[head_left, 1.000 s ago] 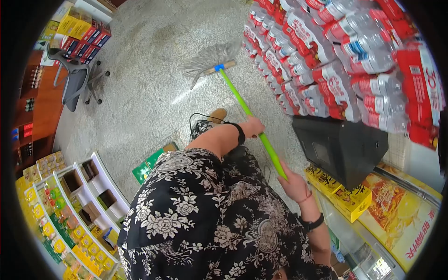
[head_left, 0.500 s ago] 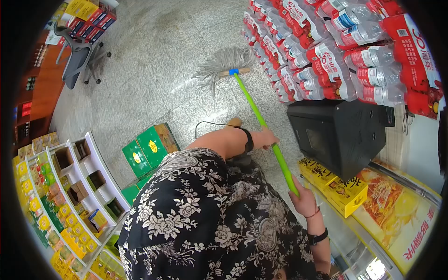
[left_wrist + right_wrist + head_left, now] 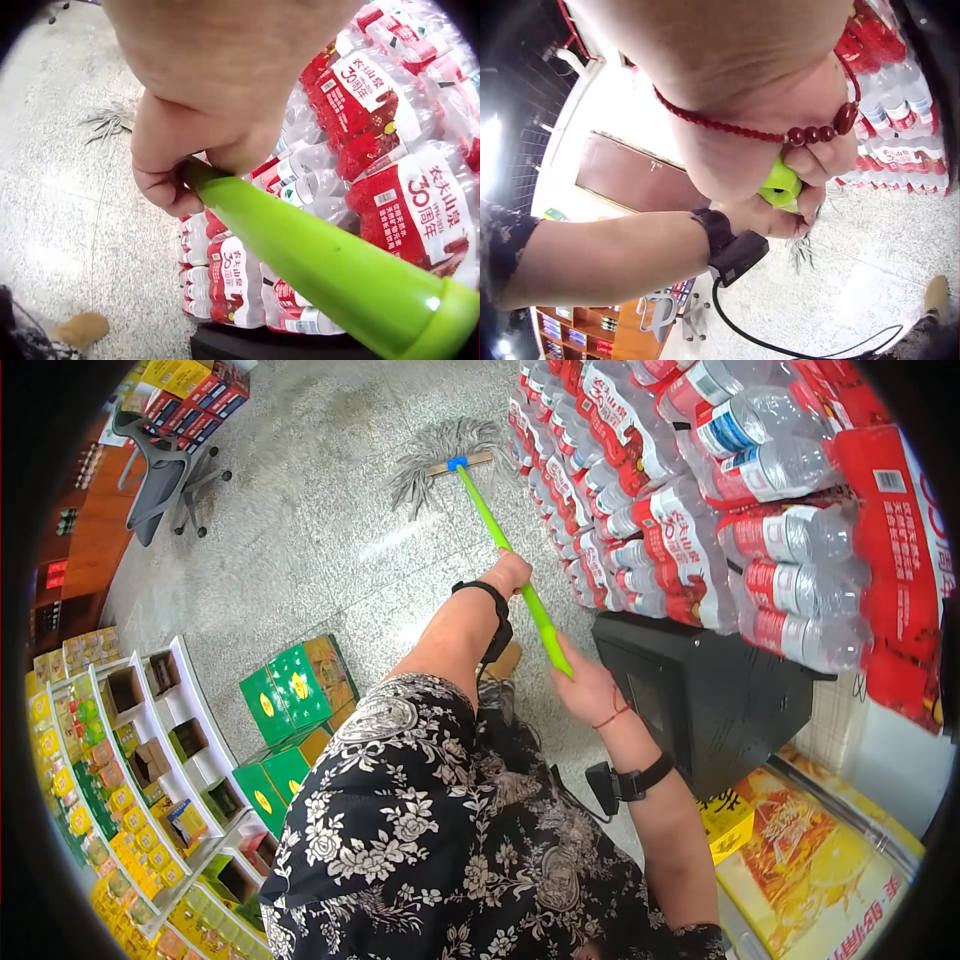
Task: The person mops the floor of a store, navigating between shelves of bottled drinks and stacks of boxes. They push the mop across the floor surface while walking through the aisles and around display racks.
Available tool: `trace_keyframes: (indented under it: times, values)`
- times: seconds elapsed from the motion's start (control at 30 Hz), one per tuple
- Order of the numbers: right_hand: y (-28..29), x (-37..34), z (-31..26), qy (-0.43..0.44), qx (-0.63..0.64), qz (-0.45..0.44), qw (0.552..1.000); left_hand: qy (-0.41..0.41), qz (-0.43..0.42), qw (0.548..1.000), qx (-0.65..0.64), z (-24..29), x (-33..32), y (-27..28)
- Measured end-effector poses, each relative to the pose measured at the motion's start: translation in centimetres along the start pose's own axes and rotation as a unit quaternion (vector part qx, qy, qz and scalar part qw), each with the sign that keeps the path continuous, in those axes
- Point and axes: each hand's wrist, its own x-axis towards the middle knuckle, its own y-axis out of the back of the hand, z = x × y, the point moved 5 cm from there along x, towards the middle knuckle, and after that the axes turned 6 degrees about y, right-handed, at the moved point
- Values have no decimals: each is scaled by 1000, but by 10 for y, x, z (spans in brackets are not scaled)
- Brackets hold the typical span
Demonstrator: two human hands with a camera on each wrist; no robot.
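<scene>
A string mop with grey strands (image 3: pixel 440 438) lies spread on the speckled floor, its wooden bar held by a blue clamp (image 3: pixel 457 463). From there the bright green handle (image 3: pixel 538 615) slants back toward the body. My left hand (image 3: pixel 512 571) grips the handle partway down; in the left wrist view its fingers (image 3: pixel 161 161) curl round the shaft. Higher up, my right hand (image 3: pixel 588 686) wraps the handle near its top end. In the right wrist view the hollow handle end (image 3: pixel 781 185) pokes out of that hand, with the left forearm (image 3: pixel 615 251) beyond.
Shrink-wrapped packs of water bottles (image 3: pixel 690 545) are stacked on the right, beside a black box-shaped unit (image 3: pixel 690 690). Green cartons (image 3: pixel 290 695) stand at left near a stocked shelf (image 3: pixel 150 760). An office chair (image 3: pixel 160 480) is farther back. A shoe (image 3: pixel 503 660) shows underfoot.
The mop head went right and slightly back, then forward and left across the floor. Both hands have moved forward and left with the handle, still gripping it.
</scene>
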Motion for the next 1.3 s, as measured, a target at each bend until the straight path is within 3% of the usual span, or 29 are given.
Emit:
trace_keyframes:
  times: [0.07, 0.13, 0.17, 0.23, 0.33, 0.47, 0.6, 0.63, 0.67, 0.7, 0.73, 0.8, 0.87, 0.93, 1.0, 1.1, 1.17, 1.3]
  values:
    - [12, 18, 5, -9, -2, -14, 1000, 33, -12, 999, -13, 14, 1, 25]
    - [22, 26, 3, -2, -10, -17, 1000, 181, -46, 972, -141, 21, -10, 39]
    - [26, 27, 2, 0, -20, -24, 1000, 182, -45, 972, -141, 27, -17, 46]
    - [24, 28, 10, 12, -21, -27, 999, 215, 5, 936, -279, 29, -38, 52]
    - [14, 22, 19, 20, -7, -44, 999, 149, 16, 953, -261, 31, -49, 32]
    - [-13, -3, 49, 26, 22, -102, 994, 131, 132, 938, -292, 40, -87, -20]
    - [-26, -51, 57, 93, 69, -106, 988, 123, 118, 880, -444, 51, -152, -89]
    - [-24, -68, 49, 1, 118, -185, 976, 123, 120, 881, -440, 49, -171, -101]
    - [-29, -87, 48, -90, 166, -260, 947, 98, 47, 873, -476, 53, -189, -119]
    - [-43, -97, 60, -54, 191, -258, 946, 73, -27, 858, -508, 57, -209, -136]
    - [-46, -105, 62, -51, 194, -260, 945, 76, -24, 858, -507, 57, -234, -139]
    - [-61, -127, 60, -75, 296, -341, 889, 64, -120, 843, -521, 64, -287, -155]
    - [-70, -142, 56, -75, 264, -318, 907, 85, -102, 822, -554, 55, -319, -176]
    - [-88, -151, 53, -38, 288, -366, 884, 90, -99, 781, -610, 41, -346, -197]
    - [-98, -153, 52, -40, 242, -385, 890, 117, -44, 810, -572, 13, -364, -224]
    - [-127, -149, 61, -64, 266, -353, 895, 97, 3, 787, -609, 6, -430, -234]
    - [-158, -154, 62, -86, 214, -367, 901, 144, 15, 772, -619, -10, -474, -251]
    - [-240, -159, 43, -100, 158, -397, 899, 161, -4, 751, -640, -25, -571, -279]
